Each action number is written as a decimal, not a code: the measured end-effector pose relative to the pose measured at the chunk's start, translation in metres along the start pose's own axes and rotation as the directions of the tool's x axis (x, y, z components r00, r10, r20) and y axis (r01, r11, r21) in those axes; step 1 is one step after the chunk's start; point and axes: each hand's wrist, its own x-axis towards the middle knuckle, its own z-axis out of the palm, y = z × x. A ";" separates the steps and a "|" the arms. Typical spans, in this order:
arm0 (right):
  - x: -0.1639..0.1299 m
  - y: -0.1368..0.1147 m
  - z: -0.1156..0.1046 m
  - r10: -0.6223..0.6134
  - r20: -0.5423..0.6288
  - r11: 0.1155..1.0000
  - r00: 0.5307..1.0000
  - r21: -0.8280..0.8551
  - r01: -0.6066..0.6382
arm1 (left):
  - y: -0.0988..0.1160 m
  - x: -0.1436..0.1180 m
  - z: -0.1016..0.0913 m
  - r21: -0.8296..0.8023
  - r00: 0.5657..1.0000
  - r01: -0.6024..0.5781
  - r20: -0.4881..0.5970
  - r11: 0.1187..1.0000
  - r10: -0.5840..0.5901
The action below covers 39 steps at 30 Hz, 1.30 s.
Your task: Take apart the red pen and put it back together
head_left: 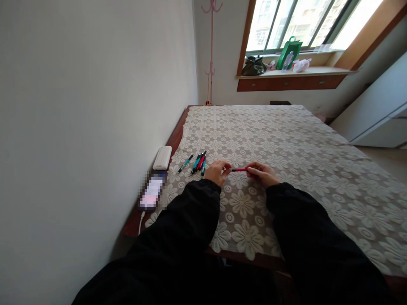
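A red and black pen (241,170) is held level between my two hands, just above the lace tablecloth. My left hand (218,171) pinches its black end with thumb and fingertips. Closed round the red end is my right hand (261,173), whose fingers hide that tip. Left of my left hand lies a small pile of pens (199,163), several in teal and black with red among them. One teal and black pen (185,163) rests apart from the pile, further left.
A flower-patterned lace tablecloth (242,203) covers the table. Along the wall side sit a white power bank (163,158) and a phone (152,191) with a white cable (141,222). Beyond the table, a green bag (289,54) stands on the window sill.
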 end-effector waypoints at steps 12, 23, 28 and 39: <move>-0.012 0.004 0.010 -0.045 -0.033 0.995 0.998 0.088 0.048 | 0.007 -0.005 -0.002 0.003 0.992 -0.077 0.100 0.997 0.076; -0.015 0.009 0.009 -0.362 0.182 0.544 0.914 -0.755 0.366 | 0.015 -0.008 -0.005 0.172 0.990 0.007 0.140 0.985 -0.032; -0.018 0.008 0.017 -0.362 0.290 0.308 0.886 -0.860 0.407 | 0.017 -0.007 -0.007 0.219 0.980 -0.032 0.200 0.975 -0.013; -0.018 0.006 0.019 -0.465 0.386 0.076 0.796 -0.879 0.471 | 0.020 -0.009 -0.005 0.308 0.968 -0.044 0.250 0.950 -0.036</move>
